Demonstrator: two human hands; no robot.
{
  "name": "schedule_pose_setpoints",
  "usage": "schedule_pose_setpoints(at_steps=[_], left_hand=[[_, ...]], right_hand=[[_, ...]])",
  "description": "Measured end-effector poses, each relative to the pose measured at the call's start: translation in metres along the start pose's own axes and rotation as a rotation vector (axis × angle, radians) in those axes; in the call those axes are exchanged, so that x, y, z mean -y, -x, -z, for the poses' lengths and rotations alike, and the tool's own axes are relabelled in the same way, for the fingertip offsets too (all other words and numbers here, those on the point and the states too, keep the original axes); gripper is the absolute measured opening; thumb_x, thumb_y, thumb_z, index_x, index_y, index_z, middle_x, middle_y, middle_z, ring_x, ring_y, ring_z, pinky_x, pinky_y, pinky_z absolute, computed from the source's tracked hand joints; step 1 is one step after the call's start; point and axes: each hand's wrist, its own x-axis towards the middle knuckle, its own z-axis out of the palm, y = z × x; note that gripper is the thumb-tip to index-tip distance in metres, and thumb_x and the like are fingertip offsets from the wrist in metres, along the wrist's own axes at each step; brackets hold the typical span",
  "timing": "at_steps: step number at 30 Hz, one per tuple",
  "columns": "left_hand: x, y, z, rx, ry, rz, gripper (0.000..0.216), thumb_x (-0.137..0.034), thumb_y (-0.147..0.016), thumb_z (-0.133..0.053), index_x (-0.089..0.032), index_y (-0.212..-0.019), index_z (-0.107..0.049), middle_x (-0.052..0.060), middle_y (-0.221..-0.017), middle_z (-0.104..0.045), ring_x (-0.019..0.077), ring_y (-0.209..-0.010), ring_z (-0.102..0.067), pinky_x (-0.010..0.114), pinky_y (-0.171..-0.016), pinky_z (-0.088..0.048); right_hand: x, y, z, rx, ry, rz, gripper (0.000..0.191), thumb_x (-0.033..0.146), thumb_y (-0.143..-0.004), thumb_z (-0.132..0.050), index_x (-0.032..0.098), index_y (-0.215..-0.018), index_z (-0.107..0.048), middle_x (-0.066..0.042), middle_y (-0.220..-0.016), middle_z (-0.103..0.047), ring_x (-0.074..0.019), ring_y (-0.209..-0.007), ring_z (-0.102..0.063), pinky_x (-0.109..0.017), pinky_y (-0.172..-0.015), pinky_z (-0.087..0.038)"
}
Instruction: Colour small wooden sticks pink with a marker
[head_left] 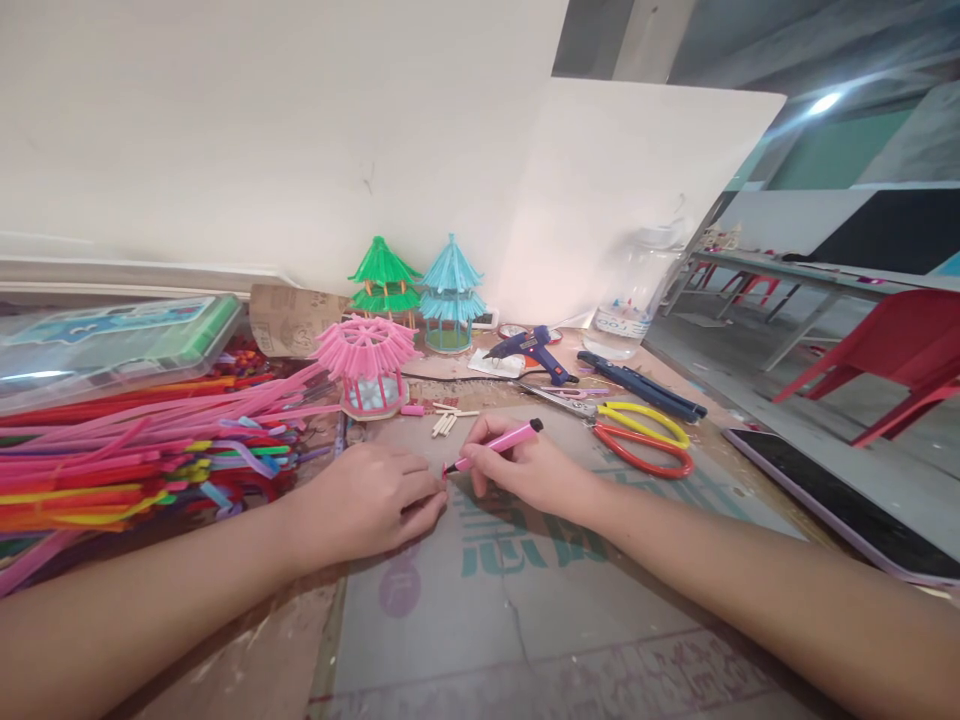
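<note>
My right hand (pixel 525 470) grips a pink craft knife (pixel 499 444) with a black end, its tip pointed down and left at the grey cutting mat (pixel 525 600). My left hand (pixel 371 500) rests on the mat with its fingers curled, pinching something small right at the knife's tip; what it holds is too small to make out. Just beyond my hands stands a pink straw pavilion (pixel 367 365), with a few short pale stick pieces (pixel 448 418) lying beside it.
A heap of coloured straws (pixel 142 450) fills the left. Green (pixel 385 280) and blue (pixel 451 290) straw pavilions stand by the wall. A blue glue gun (pixel 532 352), scissors with yellow and red handles (pixel 641 435), blue pliers (pixel 645 388), a plastic bottle (pixel 634 300) and a tablet (pixel 840 500) lie to the right.
</note>
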Motion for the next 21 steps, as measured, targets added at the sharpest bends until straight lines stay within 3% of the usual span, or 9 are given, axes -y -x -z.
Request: schedule_pose_setpoints(at_steps=[15, 21], left_hand=[[-0.0003, 0.0001, 0.0016, -0.082, -0.078, -0.075, 0.034, -0.023, -0.097, -0.042, -0.017, -0.071, -0.064, 0.0, -0.056, -0.057, 0.0142, -0.051, -0.051, 0.029, -0.051, -0.033], [-0.0012, 0.0003, 0.0025, -0.051, -0.031, -0.067, 0.037, -0.024, -0.097, -0.04, -0.017, -0.071, -0.064, 0.0, -0.056, -0.057, 0.0137, -0.051, -0.051, 0.029, -0.05, -0.032]], right_hand=[[0.0018, 0.0011, 0.0001, 0.031, -0.016, -0.008, 0.013, 0.03, -0.085, -0.053, 0.021, -0.076, -0.048, 0.004, -0.055, -0.058, -0.0119, -0.052, -0.052, -0.024, -0.052, -0.041], [0.0016, -0.0004, -0.0006, -0.01, 0.012, -0.011, 0.014, 0.031, -0.087, -0.052, 0.021, -0.078, -0.048, 0.005, -0.057, -0.058, -0.0113, -0.053, -0.052, -0.023, -0.052, -0.04]])
